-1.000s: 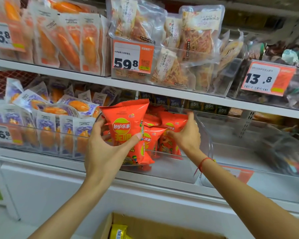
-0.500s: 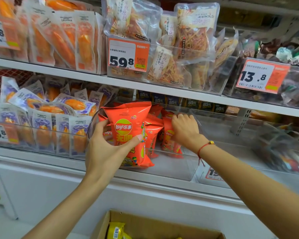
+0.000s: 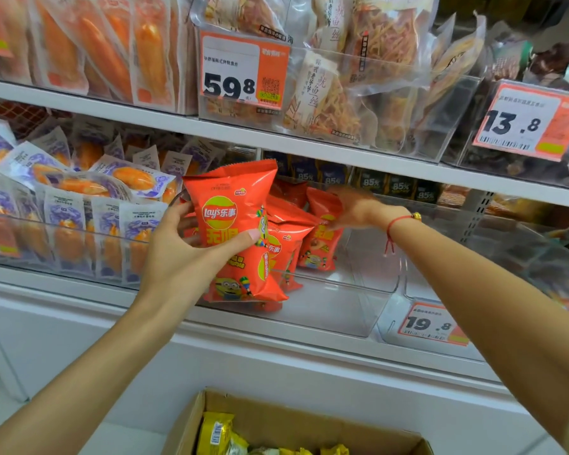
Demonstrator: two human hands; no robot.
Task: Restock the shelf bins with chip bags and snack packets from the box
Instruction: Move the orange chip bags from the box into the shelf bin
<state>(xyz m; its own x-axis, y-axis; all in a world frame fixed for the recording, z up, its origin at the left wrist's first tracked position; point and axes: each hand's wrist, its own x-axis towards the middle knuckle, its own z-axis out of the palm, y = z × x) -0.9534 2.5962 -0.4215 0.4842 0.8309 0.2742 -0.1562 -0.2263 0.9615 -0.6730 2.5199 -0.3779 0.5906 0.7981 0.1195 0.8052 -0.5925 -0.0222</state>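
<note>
Chip bag: red-orange Lay's bag [image 3: 235, 231], puffed, crimped top edge, yellow logo disc, cartoon figures near the bottom; upright at the front left of the clear shelf bin [image 3: 358, 310].
Other bags: three or four matching red bags [image 3: 322, 238] stand behind and to the right, inside the same bin.
Left hand: left hand [image 3: 181, 257] raised from lower left, forearm angled up toward the bin.
Left grip: thumb across the bag's front, fingers curled round its left edge and back — pinching the bag.
Right hand: right hand [image 3: 352, 208] reaches in from the right, motion-blurred; red string bracelet [image 3: 399, 223] on the wrist.
Right grip: fingers extended toward the rear bags, at their tops; contact cannot be told through the blur.
Box: cardboard box [image 3: 309, 425] below the shelf — yellow packets [image 3: 216, 435] inside.
</note>
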